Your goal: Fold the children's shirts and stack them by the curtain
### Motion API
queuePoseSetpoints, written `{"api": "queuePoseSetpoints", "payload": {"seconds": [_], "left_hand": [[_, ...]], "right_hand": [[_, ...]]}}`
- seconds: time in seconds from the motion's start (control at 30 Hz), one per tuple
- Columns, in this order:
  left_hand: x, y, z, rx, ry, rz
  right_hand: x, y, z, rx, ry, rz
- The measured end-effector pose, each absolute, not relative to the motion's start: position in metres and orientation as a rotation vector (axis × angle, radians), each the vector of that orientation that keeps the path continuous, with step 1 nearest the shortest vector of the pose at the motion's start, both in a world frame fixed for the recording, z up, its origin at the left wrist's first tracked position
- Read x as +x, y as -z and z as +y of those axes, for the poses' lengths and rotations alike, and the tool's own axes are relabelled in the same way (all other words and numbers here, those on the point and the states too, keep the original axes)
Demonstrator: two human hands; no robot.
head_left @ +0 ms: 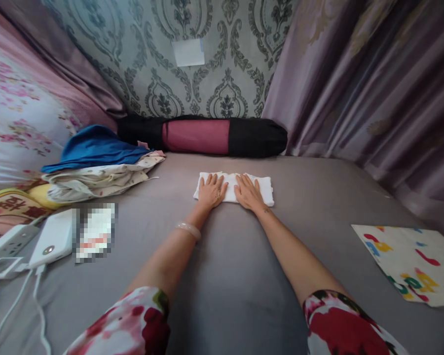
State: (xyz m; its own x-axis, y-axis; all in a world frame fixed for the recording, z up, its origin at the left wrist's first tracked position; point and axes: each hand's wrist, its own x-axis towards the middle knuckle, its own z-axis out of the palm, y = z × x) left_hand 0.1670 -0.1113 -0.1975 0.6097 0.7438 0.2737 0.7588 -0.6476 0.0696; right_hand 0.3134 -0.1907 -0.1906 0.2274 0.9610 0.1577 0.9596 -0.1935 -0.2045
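Observation:
A folded white cloth [230,190] lies crosswise on the grey sheet [222,276], in the middle of the head view. My left hand [212,191] rests flat on its left part, fingers spread and pointing away from me. On the right part my right hand [248,192] lies the same way, palm down with fingers apart. Both arms are stretched forward, and a pale bangle circles my left wrist. A strip of the cloth shows between the hands; what lies under the palms is hidden.
A black and pink roll-shaped bag [196,136] lies along the wall. Blue clothing [99,148] is piled at left, above a white power bank [54,236], a power strip [13,241] and cables. A sheet with colourful print [414,264] lies at right. Curtains [340,74] hang at the sides.

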Motion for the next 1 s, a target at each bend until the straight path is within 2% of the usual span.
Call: {"api": "queuePoseSetpoints", "payload": {"seconds": [0.27, 0.5, 0.83, 1.0], "left_hand": [[0.169, 0.196, -0.114, -2.761, 0.351, -1.374], [0.157, 0.188, -0.098, -2.889, 0.254, -1.237], [0.144, 0.195, -0.092, -2.906, 0.283, -1.285], [0.143, 0.196, -0.095, -2.822, 0.37, -1.378]], "right_hand": [[0.313, 0.186, -0.188, -2.329, -0.104, -1.802], [0.332, 0.172, -0.195, -2.261, -0.37, -1.95], [0.334, 0.185, -0.202, -2.215, -0.136, -1.924], [0.33, 0.189, -0.205, -2.303, 0.113, -1.755]]}}
